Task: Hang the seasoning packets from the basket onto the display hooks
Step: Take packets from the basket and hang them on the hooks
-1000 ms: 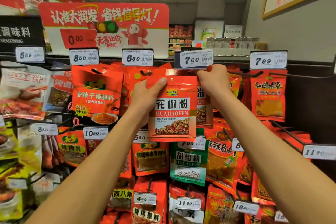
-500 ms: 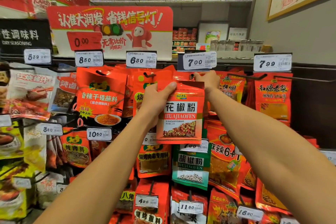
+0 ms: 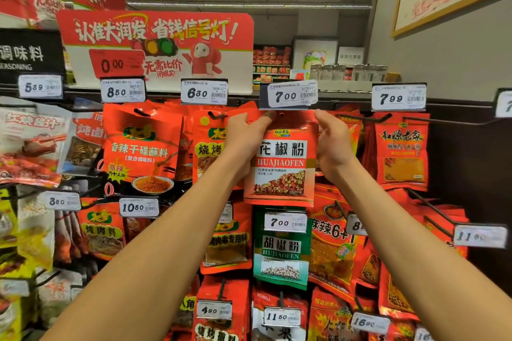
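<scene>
Risks, judged from present position: hang hole at top of the huajiao packet [image 3: 281, 166] sits right under the 7.00 price tag [image 3: 289, 95], and the tag hides the hook tip. Cannot tell whether the hole is fully on the hook or only caught at the tip. If only at the tip, letting go would likely drop the pkt, or leave it skewed. Pkt is thin, flexible film; a pull from one side could tear the hole or fold the header. Neighbouring barbecue packet [image 3: 209, 152] crowds the left side, so a snag or knocking it off its own hook is possible. Pushing upward could also dislodge the tag.

Hand pose: both arms extended up and fwd, roughly symmetric, either side of the pkt. Left hand [image 3: 243, 135] is at the pkt's upper left corner, thumb lying across the front near the top edge, other fingers behind, apparently a pinch hold on the header. Right hand [image 3: 333, 144] is at the upper right edge, palm turned inward, fingers [image 3: 322, 119] loosely curled and partly spread; they look to be touching or just beside the edge, no firm hold evident.

Location of task item: pkt hangs upright, front label facing out, directly below the 7.00 tag, above the green pepper packet [image 3: 281, 246]. Basket not in view.
</scene>
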A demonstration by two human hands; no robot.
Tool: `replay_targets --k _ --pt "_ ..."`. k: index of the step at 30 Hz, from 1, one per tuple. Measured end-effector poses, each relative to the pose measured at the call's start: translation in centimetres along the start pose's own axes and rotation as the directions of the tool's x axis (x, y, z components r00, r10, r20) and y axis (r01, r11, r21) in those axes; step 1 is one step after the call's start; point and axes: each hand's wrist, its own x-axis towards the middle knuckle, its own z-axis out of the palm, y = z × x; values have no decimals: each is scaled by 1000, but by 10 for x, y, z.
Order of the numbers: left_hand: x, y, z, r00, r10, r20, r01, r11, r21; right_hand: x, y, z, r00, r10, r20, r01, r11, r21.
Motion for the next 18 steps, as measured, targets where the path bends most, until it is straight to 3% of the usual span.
replay_targets --k 4,9,13,18 --pt "2 3 2 1000 -31 -2 31 999 14 0 -2 9 994 -38 -98 8 959 -284" --pt "8 -2 6 997 -64 -48 67 996 59 7 0 11 986 49 -160 -96 949 -300" --pt "22 -18 11 990 -86 -111 101 986 132 12 12 10 985 110 -134 -147 937 -316" --pt "60 -32 23 978 -142 -150 171 964 202 47 26 14 952 174 -252 -255 906 -339"
